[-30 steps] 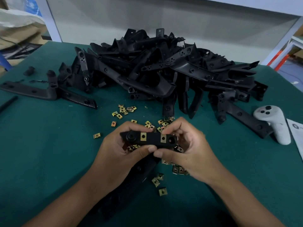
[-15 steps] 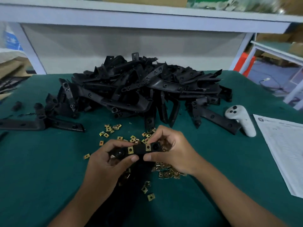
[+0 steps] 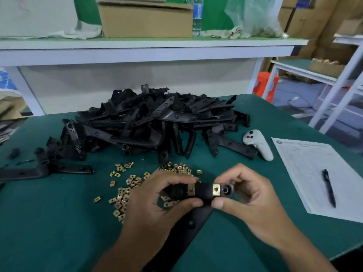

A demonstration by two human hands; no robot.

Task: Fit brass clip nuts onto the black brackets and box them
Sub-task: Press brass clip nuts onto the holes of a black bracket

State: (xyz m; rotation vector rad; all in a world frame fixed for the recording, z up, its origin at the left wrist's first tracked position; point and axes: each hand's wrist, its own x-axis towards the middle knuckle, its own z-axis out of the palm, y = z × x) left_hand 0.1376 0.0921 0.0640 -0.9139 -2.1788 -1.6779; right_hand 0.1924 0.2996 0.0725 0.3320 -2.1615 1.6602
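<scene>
Black bracket (image 3: pixel 204 193) held above green desk (image 3: pixel 49 222), near front edge, between both hands. Left hand (image 3: pixel 157 201) grips bracket's left end, thumb under, fingers curled over top. Right hand (image 3: pixel 249 197) pinches right end, thumb below, fingers above. Two brass clip nuts on bracket: one mid-span (image 3: pixel 191 189), one near right end (image 3: pixel 216 190). Loose clip nuts (image 3: pixel 125 193) scattered on desk just behind hands. Bracket pile (image 3: pixel 153 124) further back. White controller (image 3: pixel 257 144) right of pile; paper sheet (image 3: pixel 314 173) with pen (image 3: pixel 329 187) at far right.
</scene>
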